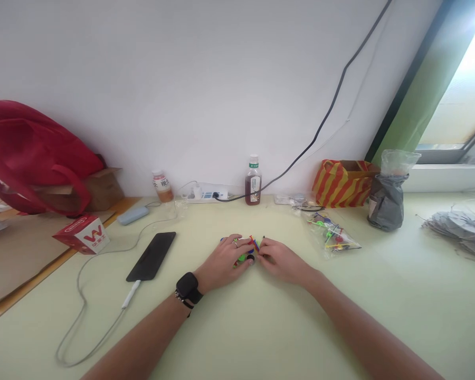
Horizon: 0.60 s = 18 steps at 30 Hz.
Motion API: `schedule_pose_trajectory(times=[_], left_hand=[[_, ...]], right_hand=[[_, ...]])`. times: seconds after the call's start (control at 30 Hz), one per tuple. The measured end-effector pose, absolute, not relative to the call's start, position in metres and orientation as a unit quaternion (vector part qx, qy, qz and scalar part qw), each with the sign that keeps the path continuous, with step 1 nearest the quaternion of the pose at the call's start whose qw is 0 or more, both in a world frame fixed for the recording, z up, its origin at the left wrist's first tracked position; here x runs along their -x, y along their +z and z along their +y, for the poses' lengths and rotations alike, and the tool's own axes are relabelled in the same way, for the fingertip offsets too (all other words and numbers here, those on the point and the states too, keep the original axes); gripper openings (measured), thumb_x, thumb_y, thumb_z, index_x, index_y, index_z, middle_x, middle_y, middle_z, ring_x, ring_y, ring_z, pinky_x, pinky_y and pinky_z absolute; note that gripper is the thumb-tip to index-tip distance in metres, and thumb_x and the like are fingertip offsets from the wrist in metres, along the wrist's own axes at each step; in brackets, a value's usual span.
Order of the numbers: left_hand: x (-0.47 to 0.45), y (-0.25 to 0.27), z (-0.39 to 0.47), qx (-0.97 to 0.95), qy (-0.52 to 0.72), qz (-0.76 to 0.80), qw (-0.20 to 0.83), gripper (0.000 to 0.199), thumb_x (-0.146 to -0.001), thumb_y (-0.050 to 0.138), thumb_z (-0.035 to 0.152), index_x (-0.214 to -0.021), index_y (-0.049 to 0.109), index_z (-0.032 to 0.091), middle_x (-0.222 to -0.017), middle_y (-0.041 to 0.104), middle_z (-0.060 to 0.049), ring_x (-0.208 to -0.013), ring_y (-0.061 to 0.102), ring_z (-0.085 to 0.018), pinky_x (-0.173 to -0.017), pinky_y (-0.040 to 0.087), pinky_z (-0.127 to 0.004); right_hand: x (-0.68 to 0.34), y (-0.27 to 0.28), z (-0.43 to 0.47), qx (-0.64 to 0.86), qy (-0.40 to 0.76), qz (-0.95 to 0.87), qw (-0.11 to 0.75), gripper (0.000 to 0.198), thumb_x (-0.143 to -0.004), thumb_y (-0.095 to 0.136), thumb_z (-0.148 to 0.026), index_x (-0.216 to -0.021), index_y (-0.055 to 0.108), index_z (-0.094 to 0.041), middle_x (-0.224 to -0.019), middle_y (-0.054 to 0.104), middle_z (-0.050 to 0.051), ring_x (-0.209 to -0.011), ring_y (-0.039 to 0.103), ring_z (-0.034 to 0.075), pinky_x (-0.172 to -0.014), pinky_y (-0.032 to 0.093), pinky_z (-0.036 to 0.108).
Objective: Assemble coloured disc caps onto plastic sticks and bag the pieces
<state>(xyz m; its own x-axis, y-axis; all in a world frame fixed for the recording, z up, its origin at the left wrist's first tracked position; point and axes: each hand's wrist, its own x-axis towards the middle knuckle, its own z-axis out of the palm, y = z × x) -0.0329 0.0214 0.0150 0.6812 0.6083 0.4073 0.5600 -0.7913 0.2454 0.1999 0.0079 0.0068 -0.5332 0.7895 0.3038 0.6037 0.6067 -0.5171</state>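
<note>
At the middle of the table, my left hand (226,261) curls over a small cluster of coloured plastic pieces, its thumb by a black disc (250,257). A bright green round piece (242,257) shows between thumb and fingers; the rest of the cluster is mostly hidden underneath. Just to the right, my right hand (279,258) is closed in a pinch on thin coloured plastic sticks (255,243), red and blue, which lean up to the left. Fingertips of both hands are close together around these sticks. I cannot tell whether sticks and discs are joined.
A clear bag of similar sticks and discs (332,235) lies to the right. Left are a black phone (152,256) on a charging cable and a red-and-white box (82,234). A dark drink bottle (253,182) and power strip (208,194) stand by the wall.
</note>
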Motion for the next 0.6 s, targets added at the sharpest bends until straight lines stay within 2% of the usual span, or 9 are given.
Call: schedule_pose_trajectory(times=[0.2,0.47,0.6], left_hand=[[0.032,0.014,0.02,-0.916,0.232,0.323,0.054,0.036,-0.099,0.06,0.031,-0.136,0.06,0.03,-0.139,0.065,-0.004,-0.134,0.052,-0.032,-0.108,0.047,-0.053],[0.02,0.012,0.012,-0.92,0.251,0.297,0.052,0.042,-0.09,0.074,0.039,-0.13,0.063,0.03,-0.132,0.068,-0.005,-0.131,0.052,-0.032,-0.106,0.045,-0.051],[0.011,0.01,0.009,-0.924,0.247,0.292,0.033,0.037,-0.089,0.075,0.044,-0.123,0.068,0.029,-0.127,0.071,-0.004,-0.126,0.054,-0.031,-0.104,0.043,-0.05]], right_hand=[[-0.198,0.011,0.004,0.416,0.205,-0.844,0.27,0.021,-0.096,0.055,-0.016,-0.079,0.065,-0.021,-0.091,0.066,0.004,-0.081,0.062,0.018,-0.073,0.047,0.031],[-0.209,0.01,0.018,0.447,0.209,-0.818,0.295,0.031,-0.097,0.053,-0.019,-0.067,0.06,-0.02,-0.083,0.065,0.003,-0.073,0.061,0.016,-0.067,0.046,0.028],[-0.216,0.004,0.025,0.469,0.201,-0.807,0.298,0.021,-0.094,0.056,-0.018,-0.074,0.063,-0.02,-0.081,0.066,0.003,-0.073,0.06,0.017,-0.068,0.046,0.029]])
